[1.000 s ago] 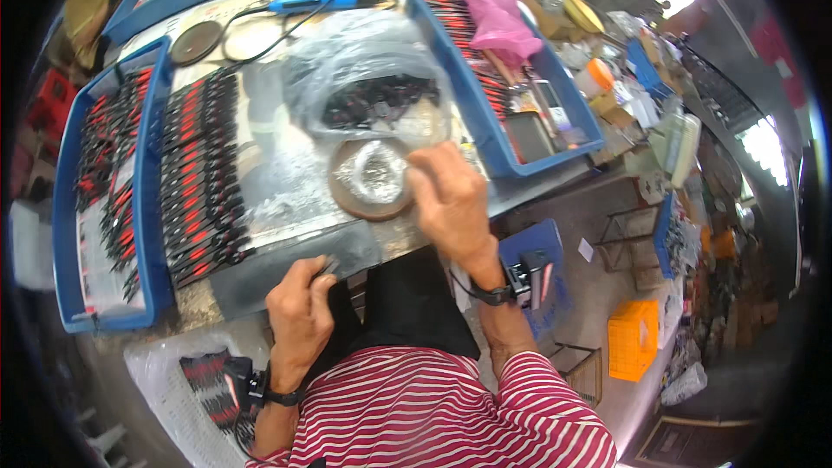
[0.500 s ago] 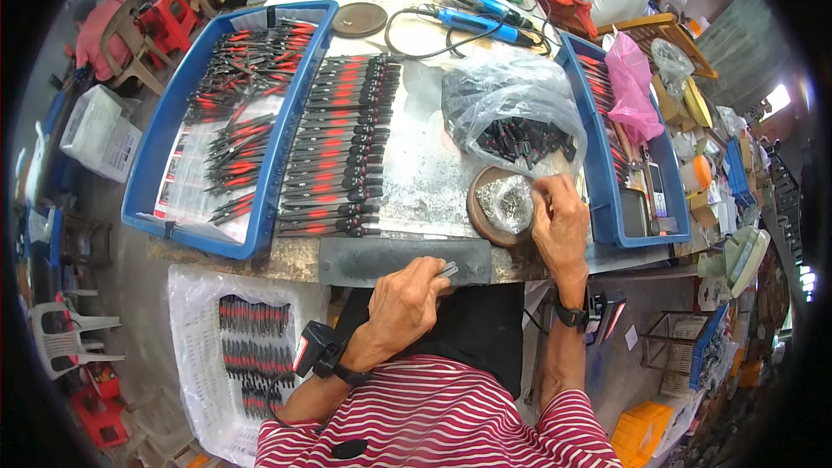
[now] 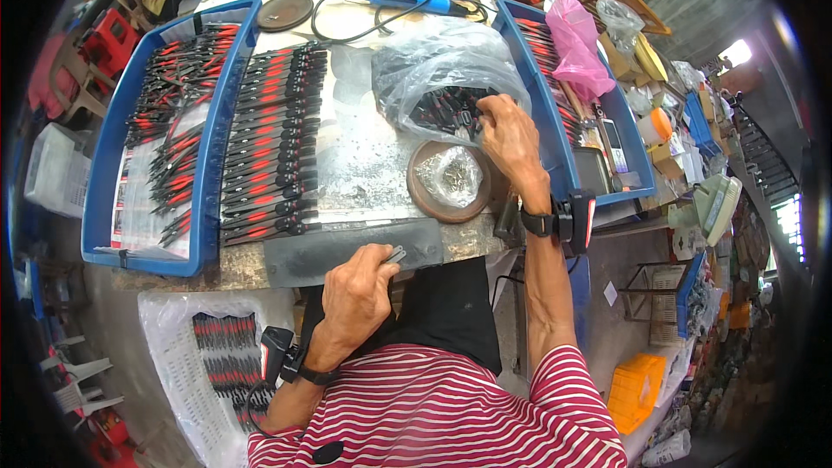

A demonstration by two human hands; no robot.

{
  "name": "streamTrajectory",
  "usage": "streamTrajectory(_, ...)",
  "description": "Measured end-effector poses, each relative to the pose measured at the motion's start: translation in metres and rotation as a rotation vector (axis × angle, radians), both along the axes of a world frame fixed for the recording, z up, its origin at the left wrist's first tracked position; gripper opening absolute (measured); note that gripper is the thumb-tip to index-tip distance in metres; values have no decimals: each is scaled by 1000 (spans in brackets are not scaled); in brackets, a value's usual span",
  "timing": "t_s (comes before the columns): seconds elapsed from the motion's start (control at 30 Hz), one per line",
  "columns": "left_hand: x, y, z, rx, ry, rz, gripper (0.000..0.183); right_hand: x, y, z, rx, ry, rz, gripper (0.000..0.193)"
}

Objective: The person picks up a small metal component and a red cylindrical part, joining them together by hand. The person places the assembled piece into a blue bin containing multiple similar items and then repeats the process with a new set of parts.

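Note:
My left hand [image 3: 357,290] is closed at the bench's front edge, beside a dark flat plate [image 3: 351,251]. Between its thumb and fingers a small flat metal strip [image 3: 397,255] sticks out. My right hand [image 3: 511,143] reaches to the mouth of a clear plastic bag [image 3: 446,48] full of small black parts [image 3: 446,111]. Its fingers are bent together at the opening; what they grip is hidden. Just below the bag stands a round brown dish [image 3: 422,201] with a smaller clear bag of tiny metal pieces [image 3: 452,175] in it.
Slim red-and-black tools [image 3: 273,130] lie in a long row left of the bag. Blue trays [image 3: 208,199] flank the bench, the right tray [image 3: 537,91] with a pink bag [image 3: 579,43]. Blue corded tools [image 3: 416,0] lie behind. A white basket [image 3: 178,364] stands below left.
My right hand has moved from the dish of tiny metal pieces up to the bag of black parts. My left hand still holds the metal strip. The whole view has shifted.

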State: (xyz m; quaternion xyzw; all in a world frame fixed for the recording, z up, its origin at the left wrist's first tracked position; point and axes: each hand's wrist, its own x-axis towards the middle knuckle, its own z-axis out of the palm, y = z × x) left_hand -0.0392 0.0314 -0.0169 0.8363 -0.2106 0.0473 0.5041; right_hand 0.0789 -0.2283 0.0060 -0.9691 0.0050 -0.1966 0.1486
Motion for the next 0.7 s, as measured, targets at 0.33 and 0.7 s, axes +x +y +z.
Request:
streamTrajectory(0.33, 0, 2, -2, -7, -7, 5, 14, 35, 14, -22, 46, -27, 86, 22)
streamTrajectory(0.7, -4, -2, 3, -15, 27, -27, 11, 30, 9, -29, -29, -37, 96, 12)
